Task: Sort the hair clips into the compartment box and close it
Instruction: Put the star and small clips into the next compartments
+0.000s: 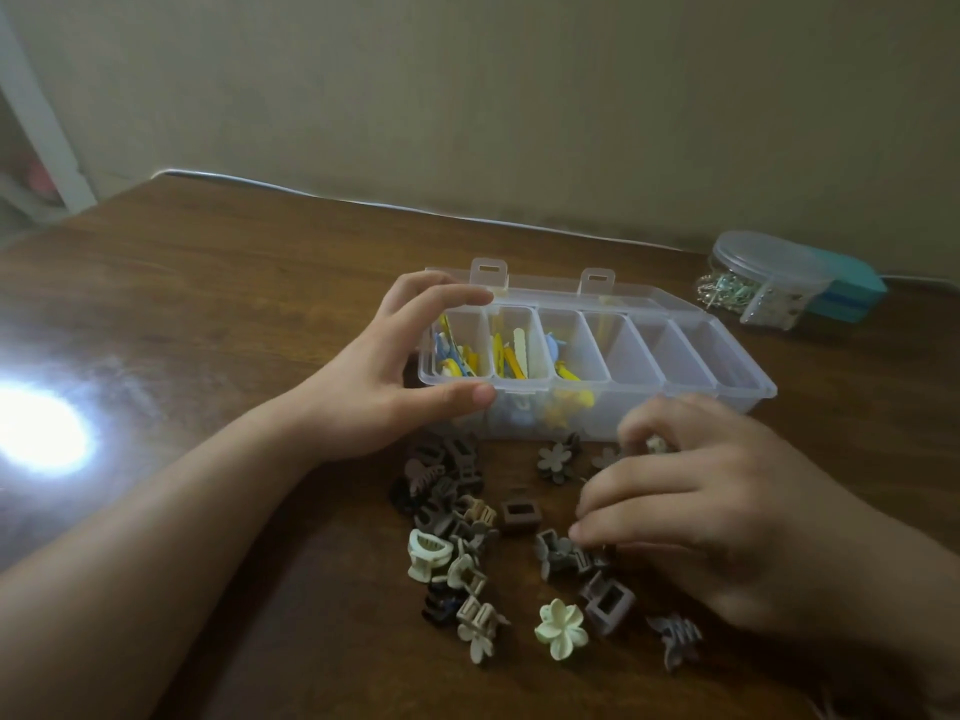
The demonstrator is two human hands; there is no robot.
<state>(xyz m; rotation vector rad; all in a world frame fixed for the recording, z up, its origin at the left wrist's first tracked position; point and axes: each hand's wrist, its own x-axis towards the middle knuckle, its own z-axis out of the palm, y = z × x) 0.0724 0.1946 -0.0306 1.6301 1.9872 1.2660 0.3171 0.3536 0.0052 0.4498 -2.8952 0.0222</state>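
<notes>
Two hands: left hand (pixel 384 376) steadies box (pixel 748 392).

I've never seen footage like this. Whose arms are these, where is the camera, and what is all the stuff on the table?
There is no machine here: a person is working with bare hands, and the single picture comes from a camera worn on their head, looking forward and down.

On the wooden table stands a clear compartment box with its lid open. Its left compartments hold yellow and blue clips; those on the right look empty. The left hand holds the box's left end, fingers on the far rim and thumb on the near wall. In front lies a loose pile of brown, beige and cream hair clips, including a cream flower clip. The right hand reaches among them; it is blurred, so its grip is unclear. Far right sits a round clear container.
</notes>
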